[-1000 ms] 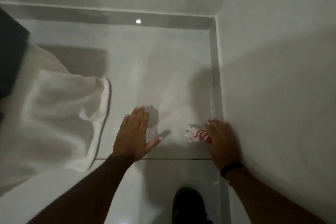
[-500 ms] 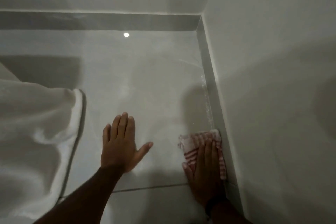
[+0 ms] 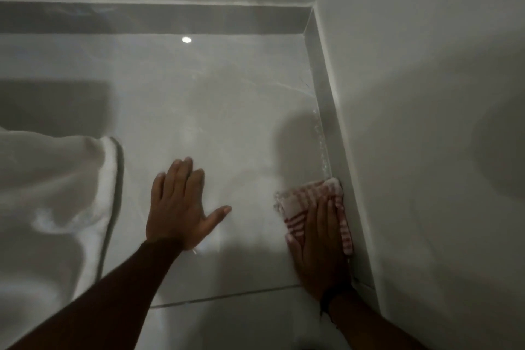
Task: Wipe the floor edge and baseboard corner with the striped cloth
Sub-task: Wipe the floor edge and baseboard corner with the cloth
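The red-and-white striped cloth (image 3: 305, 198) lies flat on the glossy pale floor, pushed against the grey baseboard (image 3: 331, 128) on the right. My right hand (image 3: 321, 241) presses down on its near half, palm flat, fingers pointing away from me. My left hand (image 3: 177, 207) rests flat on the floor tile to the left, fingers spread, holding nothing. White specks line the floor edge just beyond the cloth. The baseboard corner (image 3: 311, 21) lies further ahead at the upper right.
A white fabric (image 3: 56, 193) is bunched on the floor at the left. A second baseboard strip (image 3: 142, 18) runs along the far wall. A tile joint (image 3: 227, 297) crosses the floor near my wrists. White walls stand ahead and to the right.
The cloth went from bunched under my right fingers to spread flat against the baseboard. The view shifted left and nearer the floor. My left hand stays planted.
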